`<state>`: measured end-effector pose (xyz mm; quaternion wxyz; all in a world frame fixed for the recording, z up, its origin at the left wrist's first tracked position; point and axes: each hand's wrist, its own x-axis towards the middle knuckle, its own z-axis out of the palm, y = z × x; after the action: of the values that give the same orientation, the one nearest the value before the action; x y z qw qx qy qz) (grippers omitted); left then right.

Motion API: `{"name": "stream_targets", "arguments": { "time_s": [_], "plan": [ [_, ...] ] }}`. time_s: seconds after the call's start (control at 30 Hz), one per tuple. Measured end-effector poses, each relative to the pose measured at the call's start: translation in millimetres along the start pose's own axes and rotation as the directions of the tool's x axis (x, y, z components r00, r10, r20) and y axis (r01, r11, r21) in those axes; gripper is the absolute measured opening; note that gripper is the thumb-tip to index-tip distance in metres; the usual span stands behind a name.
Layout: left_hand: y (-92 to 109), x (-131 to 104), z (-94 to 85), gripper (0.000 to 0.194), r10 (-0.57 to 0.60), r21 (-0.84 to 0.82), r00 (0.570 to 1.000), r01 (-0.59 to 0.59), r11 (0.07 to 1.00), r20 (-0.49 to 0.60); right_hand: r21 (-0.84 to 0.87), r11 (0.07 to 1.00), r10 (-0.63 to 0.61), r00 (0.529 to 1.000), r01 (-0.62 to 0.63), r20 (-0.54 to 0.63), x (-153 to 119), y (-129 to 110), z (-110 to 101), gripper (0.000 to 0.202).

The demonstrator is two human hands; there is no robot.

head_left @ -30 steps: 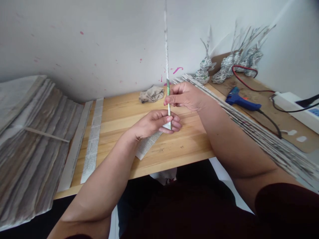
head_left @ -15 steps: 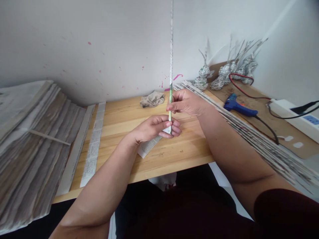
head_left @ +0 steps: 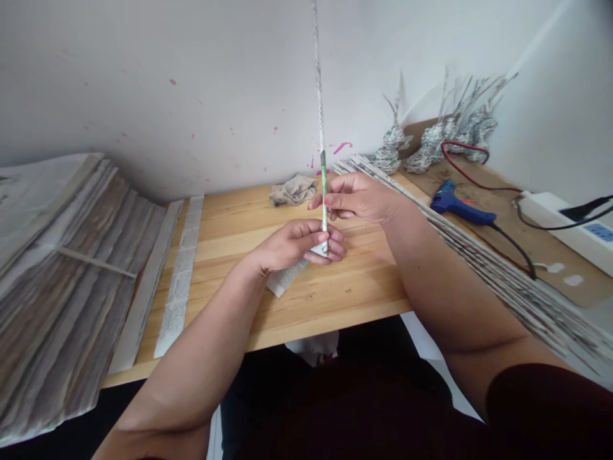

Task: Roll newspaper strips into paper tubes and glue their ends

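A thin rolled newspaper tube stands almost upright over the table, leaning a little left at its top, which runs out of view. Its lower part is green and white. My left hand pinches the bottom end between thumb and fingers. From under that hand a loose newspaper strip tail slants down to the left. Higher on the tube, my right hand has its thumb in front and a fingertip reaching past the left side, closed lightly round it.
Tied newspaper strips stack up at left, beside a single strip. A crumpled cloth lies near the wall. At right are a bundle of paper tubes, a blue glue gun, a power strip and woven paper figures.
The tube's upper part has tipped to the left. My right hand's fingers have loosened and spread a little along the tube, while my left hand keeps its pinch at the bottom.
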<state>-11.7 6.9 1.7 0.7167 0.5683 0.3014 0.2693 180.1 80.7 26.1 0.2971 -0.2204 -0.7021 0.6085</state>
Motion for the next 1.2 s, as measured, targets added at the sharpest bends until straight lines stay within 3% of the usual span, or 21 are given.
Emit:
{"name": "stream_targets", "arguments": {
  "time_s": [0.07,0.27,0.5,0.77,0.93,1.07,1.2],
  "plan": [
    [-0.8,-0.1,-0.2,0.032,0.0,0.004,1.0,0.0,1.0,0.003,0.021,1.0,0.0,0.999,-0.001,0.041,0.0,0.5,0.6,0.033],
    [-1.4,-0.3,-2.7,0.034,0.006,0.069,1.0,-0.007,0.998,0.012,0.052,0.999,-0.011,0.996,0.015,-0.085,3.4,2.5,-0.4,0.033],
    [-2.5,2.6,-10.5,0.031,0.073,0.21,0.989,-0.044,0.977,-0.132,-0.035,0.999,0.015,1.0,-0.014,0.017,1.8,-0.3,5.8,0.028],
    [-6.4,9.0,-14.9,0.008,0.219,0.386,0.887,-0.051,0.921,-0.406,-0.229,0.973,-0.028,0.992,0.0,-0.121,7.7,7.6,12.3,0.021],
    [-3.2,8.5,-15.0,0.029,0.285,0.411,0.822,-0.069,0.909,-0.492,-0.257,0.966,-0.047,0.992,0.015,-0.119,8.0,8.6,12.3,0.021],
    [-5.7,9.4,-17.7,0.044,0.37,0.485,0.79,-0.106,0.868,-0.489,-0.238,0.971,0.011,0.996,-0.031,-0.083,8.9,12.0,17.1,0.019],
    [-7.5,10.1,-26.0,0.05,0.489,0.629,0.735,-0.111,0.77,-0.469,-0.232,0.972,-0.009,0.974,-0.045,-0.225,12.0,13.2,22.2,0.015]
  ]
}}
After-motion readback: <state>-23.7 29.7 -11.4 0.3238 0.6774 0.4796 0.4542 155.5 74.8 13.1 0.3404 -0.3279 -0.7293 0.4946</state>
